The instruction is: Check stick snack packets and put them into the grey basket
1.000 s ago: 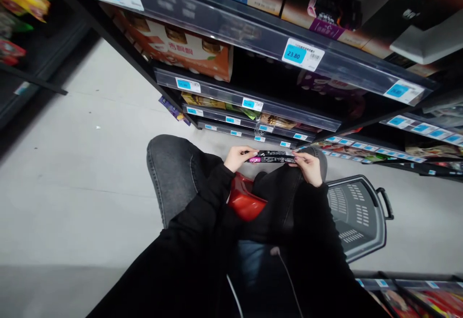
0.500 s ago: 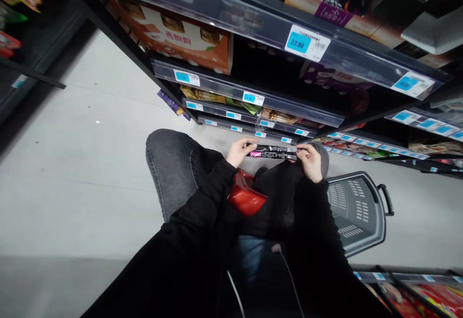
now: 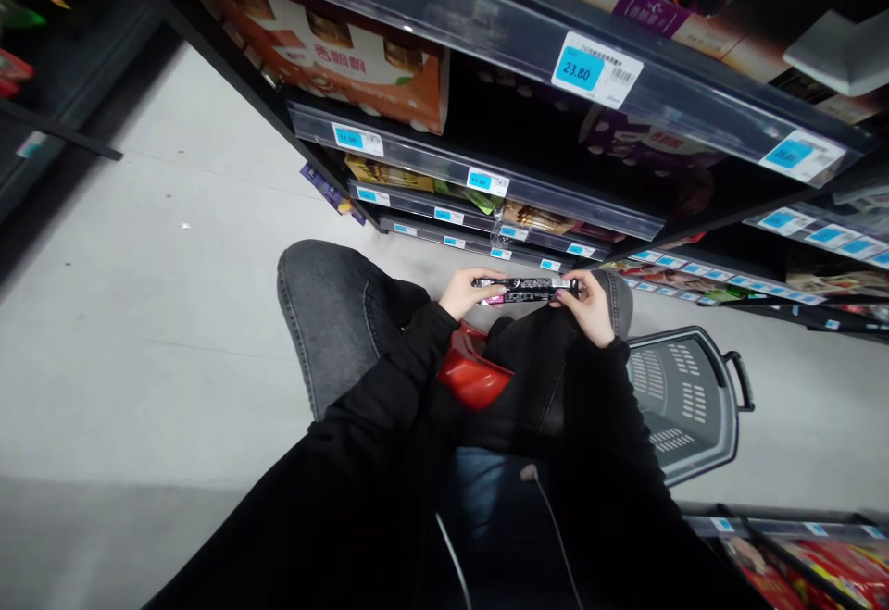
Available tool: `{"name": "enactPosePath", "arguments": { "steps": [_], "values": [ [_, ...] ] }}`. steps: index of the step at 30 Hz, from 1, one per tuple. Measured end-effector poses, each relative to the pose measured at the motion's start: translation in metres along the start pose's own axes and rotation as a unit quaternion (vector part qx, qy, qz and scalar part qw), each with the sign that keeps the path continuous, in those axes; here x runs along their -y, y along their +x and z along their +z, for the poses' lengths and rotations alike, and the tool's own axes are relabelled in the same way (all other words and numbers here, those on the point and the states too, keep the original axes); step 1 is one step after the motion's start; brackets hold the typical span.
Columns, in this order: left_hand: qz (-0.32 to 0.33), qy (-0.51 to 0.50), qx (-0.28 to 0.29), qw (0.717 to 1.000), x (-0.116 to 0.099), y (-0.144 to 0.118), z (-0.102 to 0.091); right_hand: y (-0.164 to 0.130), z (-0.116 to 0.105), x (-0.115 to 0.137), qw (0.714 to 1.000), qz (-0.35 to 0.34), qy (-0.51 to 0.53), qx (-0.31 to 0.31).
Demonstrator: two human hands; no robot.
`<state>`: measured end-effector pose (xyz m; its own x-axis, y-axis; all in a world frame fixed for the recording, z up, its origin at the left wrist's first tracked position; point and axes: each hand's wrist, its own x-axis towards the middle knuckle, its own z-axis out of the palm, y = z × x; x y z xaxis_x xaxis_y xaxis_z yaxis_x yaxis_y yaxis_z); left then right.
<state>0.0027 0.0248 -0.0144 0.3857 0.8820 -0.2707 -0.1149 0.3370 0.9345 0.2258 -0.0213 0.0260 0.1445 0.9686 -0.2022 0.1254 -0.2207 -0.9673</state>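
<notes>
Your left hand (image 3: pixel 461 293) and right hand (image 3: pixel 593 308) grip opposite ends of the slim black packet (image 3: pixel 532 290). Slackening either could drop it to the floor (image 3: pixel 173 388).

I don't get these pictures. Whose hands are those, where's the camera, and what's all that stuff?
There's no machine doing the work here, just a person using two bare hands. The camera sits on that person's head, looking forward and down, so you see roughly what they see. The left hand and right hand hold a thin, dark packet, one near each end. Below it, between the legs, is a shiny red thing; I can't tell what it is. A grey basket is on the floor to the right, and shelves with price tags are in front.
</notes>
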Motion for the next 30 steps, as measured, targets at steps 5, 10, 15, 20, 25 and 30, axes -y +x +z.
{"name": "enactPosePath", "arguments": {
  "steps": [5, 10, 15, 20, 25, 30],
  "values": [
    [0.053, 0.099, -0.025, 0.993, -0.007, -0.002, 0.002, 0.0, 0.0, -0.001, 0.999, 0.005, -0.037, 0.012],
    [0.056, 0.117, -0.028, 0.991, -0.007, -0.003, 0.003, 0.002, -0.003, 0.0, 0.989, -0.042, -0.141, -0.004],
    [0.042, 0.112, -0.019, 0.993, -0.003, 0.0, 0.004, 0.004, -0.005, 0.0, 0.981, -0.06, -0.184, 0.006],
    [-0.038, 0.103, 0.102, 0.989, 0.003, 0.003, 0.0, 0.005, -0.006, -0.001, 0.986, -0.042, -0.159, 0.037],
    [-0.047, 0.178, 0.198, 0.963, 0.008, 0.0, 0.007, 0.006, -0.001, -0.002, 0.981, -0.045, -0.169, 0.083],
    [-0.07, 0.176, 0.219, 0.957, 0.007, -0.004, 0.018, 0.004, 0.009, -0.003, 0.983, -0.011, -0.137, 0.125]
  ]
}}
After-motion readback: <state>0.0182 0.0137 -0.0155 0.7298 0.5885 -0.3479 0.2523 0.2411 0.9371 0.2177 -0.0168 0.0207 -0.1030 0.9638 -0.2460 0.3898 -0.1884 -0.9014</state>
